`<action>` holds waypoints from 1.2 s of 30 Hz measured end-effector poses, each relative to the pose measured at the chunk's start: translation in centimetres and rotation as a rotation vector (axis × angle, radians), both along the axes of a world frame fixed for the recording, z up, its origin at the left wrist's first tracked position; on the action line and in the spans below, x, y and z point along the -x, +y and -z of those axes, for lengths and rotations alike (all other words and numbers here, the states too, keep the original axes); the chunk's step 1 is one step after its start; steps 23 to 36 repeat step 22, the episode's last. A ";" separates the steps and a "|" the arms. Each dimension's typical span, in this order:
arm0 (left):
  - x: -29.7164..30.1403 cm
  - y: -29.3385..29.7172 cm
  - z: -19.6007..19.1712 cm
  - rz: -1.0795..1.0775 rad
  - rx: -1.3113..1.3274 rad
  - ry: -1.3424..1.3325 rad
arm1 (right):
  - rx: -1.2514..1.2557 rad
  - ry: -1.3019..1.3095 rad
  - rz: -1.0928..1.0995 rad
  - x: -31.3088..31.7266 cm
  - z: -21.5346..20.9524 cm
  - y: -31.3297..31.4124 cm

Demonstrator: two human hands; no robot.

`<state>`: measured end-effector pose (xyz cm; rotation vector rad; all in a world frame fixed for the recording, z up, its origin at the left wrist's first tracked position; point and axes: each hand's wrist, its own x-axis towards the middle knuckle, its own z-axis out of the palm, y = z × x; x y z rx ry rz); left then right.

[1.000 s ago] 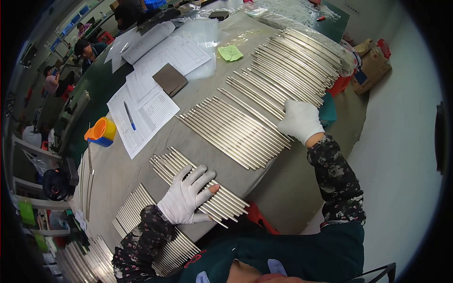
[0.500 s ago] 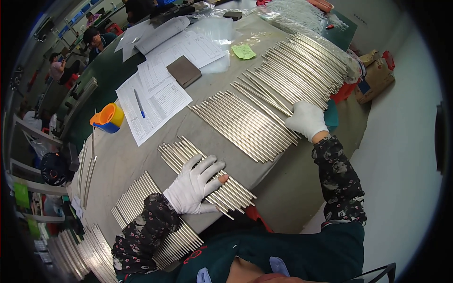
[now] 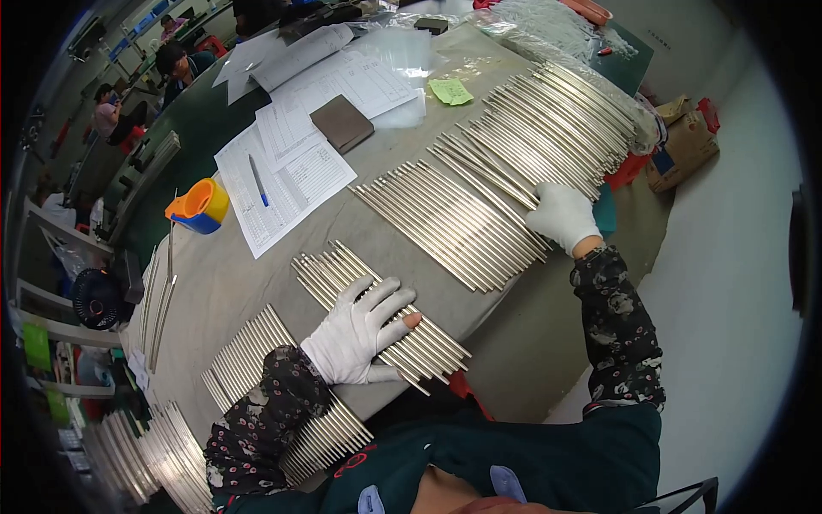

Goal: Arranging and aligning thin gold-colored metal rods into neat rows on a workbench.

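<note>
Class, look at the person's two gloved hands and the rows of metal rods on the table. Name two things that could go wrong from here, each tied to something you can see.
1. The left hand lies flat on a small batch of metal rods whose ends reach the table edge; a push might roll some off.
2. The right hand rests on the large row of rods, which also runs close to that edge, so it could nudge them out of line or off the table.
</note>
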<state>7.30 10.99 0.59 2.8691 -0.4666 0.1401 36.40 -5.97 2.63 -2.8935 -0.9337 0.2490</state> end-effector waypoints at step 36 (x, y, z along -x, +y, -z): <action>0.0 -0.1 -0.2 -0.007 -0.005 0.019 | -0.078 0.049 -0.036 -0.3 0.0 -0.6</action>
